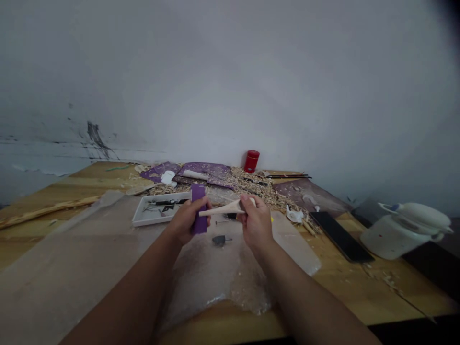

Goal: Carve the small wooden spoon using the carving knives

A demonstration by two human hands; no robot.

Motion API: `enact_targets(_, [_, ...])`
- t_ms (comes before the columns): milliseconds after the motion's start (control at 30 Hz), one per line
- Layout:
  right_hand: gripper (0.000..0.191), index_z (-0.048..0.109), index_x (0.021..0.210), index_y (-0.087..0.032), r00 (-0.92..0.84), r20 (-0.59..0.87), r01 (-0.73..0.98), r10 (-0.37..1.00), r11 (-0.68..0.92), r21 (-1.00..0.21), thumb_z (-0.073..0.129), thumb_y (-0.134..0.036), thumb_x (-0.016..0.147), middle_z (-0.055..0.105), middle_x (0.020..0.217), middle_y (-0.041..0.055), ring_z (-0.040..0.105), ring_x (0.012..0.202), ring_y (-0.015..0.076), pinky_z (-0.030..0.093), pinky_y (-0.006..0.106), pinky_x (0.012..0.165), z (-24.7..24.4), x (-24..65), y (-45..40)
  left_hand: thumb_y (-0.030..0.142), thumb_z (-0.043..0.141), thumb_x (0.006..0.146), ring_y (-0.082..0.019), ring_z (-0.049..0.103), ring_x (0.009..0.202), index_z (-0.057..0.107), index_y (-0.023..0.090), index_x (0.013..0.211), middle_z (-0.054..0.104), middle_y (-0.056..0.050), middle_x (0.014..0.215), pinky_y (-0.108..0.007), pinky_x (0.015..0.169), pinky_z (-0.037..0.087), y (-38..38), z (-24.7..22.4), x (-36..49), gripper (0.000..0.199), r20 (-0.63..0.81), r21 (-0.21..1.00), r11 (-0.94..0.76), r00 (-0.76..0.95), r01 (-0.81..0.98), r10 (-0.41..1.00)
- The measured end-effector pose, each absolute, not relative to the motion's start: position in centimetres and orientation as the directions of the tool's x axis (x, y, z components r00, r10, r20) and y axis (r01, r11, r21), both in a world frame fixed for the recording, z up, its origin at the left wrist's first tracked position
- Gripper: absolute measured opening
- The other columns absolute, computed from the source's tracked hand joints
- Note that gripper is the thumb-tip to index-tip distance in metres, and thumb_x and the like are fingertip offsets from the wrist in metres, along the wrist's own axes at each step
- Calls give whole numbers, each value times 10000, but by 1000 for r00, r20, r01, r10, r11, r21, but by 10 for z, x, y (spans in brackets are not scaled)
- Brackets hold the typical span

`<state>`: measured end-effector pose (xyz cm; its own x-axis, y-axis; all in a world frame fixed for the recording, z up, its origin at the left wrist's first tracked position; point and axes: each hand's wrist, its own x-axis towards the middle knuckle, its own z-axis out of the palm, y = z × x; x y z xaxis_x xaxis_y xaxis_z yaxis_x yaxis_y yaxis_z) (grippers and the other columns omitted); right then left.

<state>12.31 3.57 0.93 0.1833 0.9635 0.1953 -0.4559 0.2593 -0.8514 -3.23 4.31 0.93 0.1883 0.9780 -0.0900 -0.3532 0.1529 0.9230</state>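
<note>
My left hand (189, 218) is closed around a strip of purple sandpaper (199, 223), held upright with its ends sticking out above and below the fingers. In my right hand (256, 223) is a pale wooden spoon (224, 208), gripped at its wide end. Its narrow end points left and crosses in front of the sandpaper by my left fingers; whether the two touch I cannot tell. Below the spoon, a grey cone-shaped bit with a thin shank (220, 240) lies on clear plastic sheeting (201, 275). Fingers partly hide the spoon's wide end.
A white tray (138, 215) with dark tools stands behind my left hand. Wood shavings (247, 184), purple sheets (212, 168) and a red can (251, 161) are at the back. To the right are a black phone (339, 237) and a white lidded container (391, 237).
</note>
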Motion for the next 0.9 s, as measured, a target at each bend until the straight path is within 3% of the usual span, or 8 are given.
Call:
enact_targets(133, [240, 510, 670, -172, 223, 186, -420, 957, 267, -867, 662, -348, 613, 413, 514, -77, 319, 383, 33, 241, 143, 328, 12, 132, 44, 381, 466, 755, -82, 466, 406, 512, 137, 723, 514, 3, 512, -203, 422, 374, 33, 12, -31, 250, -11, 946, 146, 421, -290, 907])
enact_targets(267, [242, 508, 666, -173, 224, 181, -408, 958, 260, -875, 664, -350, 607, 422, 514, -76, 340, 392, 39, 255, 148, 339, 13, 136, 48, 311, 539, 720, -77, 471, 418, 515, 119, 694, 514, 0, 495, -191, 431, 359, 31, 9, -30, 195, 5, 977, 104, 509, -185, 861])
enact_targets(433, [234, 520, 673, -168, 225, 208, -421, 952, 288, -860, 640, -364, 632, 419, 511, -74, 331, 391, 34, 241, 147, 348, 13, 133, 46, 267, 603, 670, -78, 476, 432, 510, 129, 823, 536, 8, 528, -206, 453, 381, 29, 5, -22, 226, -20, 984, 112, 538, -139, 843])
enact_targets(500, [237, 543, 686, -158, 152, 210, -427, 966, 256, -867, 611, -383, 660, 407, 482, -72, 316, 379, 35, 231, 155, 351, 11, 131, 45, 278, 598, 675, -76, 478, 437, 502, 138, 835, 538, 10, 545, -205, 452, 383, 29, 3, -20, 233, -24, 983, 111, 497, -145, 867])
enact_targets(633, [219, 547, 633, -139, -157, 226, -342, 961, 162, -926, 628, -342, 650, 410, 438, -64, 301, 360, 38, 208, 174, 355, 5, 127, 43, 311, 590, 680, -76, 481, 432, 500, 143, 758, 531, 9, 556, -206, 440, 385, 29, 3, -18, 206, -33, 980, 118, 451, -161, 892])
enact_targets(767, [158, 553, 704, -169, -85, 363, -229, 928, 336, -913, 619, -308, 666, 430, 457, -70, 355, 386, 54, 257, 178, 374, 10, 130, 37, 421, 501, 726, -89, 505, 440, 521, 144, 783, 566, -16, 603, -228, 451, 413, 30, 5, -16, 284, -77, 953, 180, 378, -246, 923])
enact_targets(900, [137, 589, 779, -200, -98, 553, 99, 827, 561, -822, 605, -284, 671, 559, 571, -37, 507, 521, 101, 392, 214, 498, 21, 131, 26, 549, 374, 736, -113, 509, 394, 532, 112, 666, 568, -48, 530, -238, 409, 408, 31, 6, -14, 470, -152, 940, 252, 377, -231, 913])
